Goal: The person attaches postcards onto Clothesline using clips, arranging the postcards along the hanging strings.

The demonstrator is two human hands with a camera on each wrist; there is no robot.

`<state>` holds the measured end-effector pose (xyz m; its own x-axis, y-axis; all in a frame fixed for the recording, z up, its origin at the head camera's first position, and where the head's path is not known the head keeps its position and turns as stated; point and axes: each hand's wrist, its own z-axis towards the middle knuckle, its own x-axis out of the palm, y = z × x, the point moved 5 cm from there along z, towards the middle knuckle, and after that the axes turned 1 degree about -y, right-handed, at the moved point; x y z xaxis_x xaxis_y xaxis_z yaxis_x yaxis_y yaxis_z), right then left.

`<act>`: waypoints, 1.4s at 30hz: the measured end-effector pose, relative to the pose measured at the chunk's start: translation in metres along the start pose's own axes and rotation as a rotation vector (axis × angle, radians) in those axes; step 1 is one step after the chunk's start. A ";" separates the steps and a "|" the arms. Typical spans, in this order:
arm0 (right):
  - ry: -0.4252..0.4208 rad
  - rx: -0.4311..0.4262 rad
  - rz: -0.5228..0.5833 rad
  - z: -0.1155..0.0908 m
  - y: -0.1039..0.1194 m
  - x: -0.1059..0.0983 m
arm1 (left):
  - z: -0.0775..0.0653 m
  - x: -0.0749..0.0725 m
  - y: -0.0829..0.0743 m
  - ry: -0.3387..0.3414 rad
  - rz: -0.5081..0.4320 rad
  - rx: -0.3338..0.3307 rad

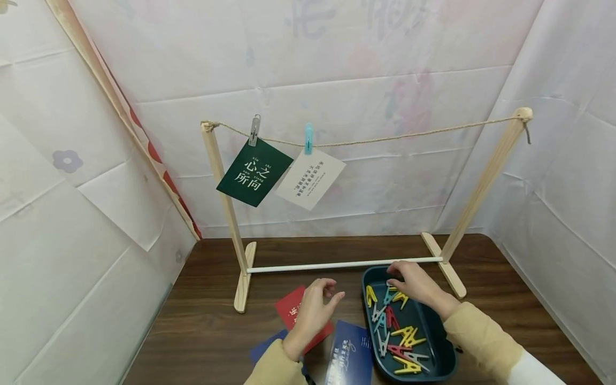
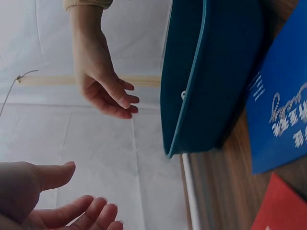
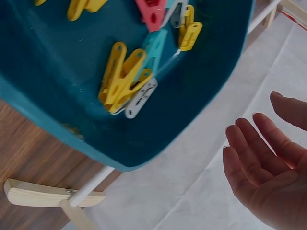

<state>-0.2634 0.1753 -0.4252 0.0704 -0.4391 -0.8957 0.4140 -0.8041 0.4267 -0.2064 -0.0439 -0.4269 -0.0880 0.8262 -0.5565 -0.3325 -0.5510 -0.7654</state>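
Observation:
My right hand [image 1: 417,284] hovers over the far end of a dark teal tray [image 1: 440,359], fingers loosely bent and holding nothing. Inside that tray lie several clothespins, among them a yellow clothespin [image 3: 115,76] and a red clothespin [image 1: 392,318]. To the tray's left, my left hand [image 1: 314,314] hangs above a red card [image 1: 290,306], its thumb and fingers apart with nothing between them. A blue card [image 1: 347,355] lies between the left hand and the tray; another blue card [image 1: 266,347] is partly hidden by the left forearm.
A wooden stand with a left post [image 1: 231,230] and right post [image 1: 483,187] carries a rope [image 1: 399,137]. A grey clothespin [image 1: 254,131] holds a green card [image 1: 255,172] there; a light-blue clothespin [image 1: 308,139] holds a white card [image 1: 311,178]. A white rod [image 1: 327,266] joins the feet.

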 end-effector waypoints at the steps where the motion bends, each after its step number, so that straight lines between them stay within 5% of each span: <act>1: 0.010 0.008 0.002 0.000 -0.002 0.001 | -0.001 0.002 0.000 0.003 -0.012 -0.002; 20: 0.229 0.017 -0.030 -0.008 -0.025 0.032 | -0.024 0.046 0.014 0.138 -0.147 -0.116; 42: 0.282 0.029 -0.143 -0.010 -0.037 0.049 | -0.035 0.076 0.020 0.280 -0.265 -0.256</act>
<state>-0.2666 0.1876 -0.4860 0.2636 -0.1955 -0.9446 0.4119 -0.8627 0.2935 -0.1870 0.0035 -0.4956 0.2377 0.8980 -0.3703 -0.0640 -0.3659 -0.9284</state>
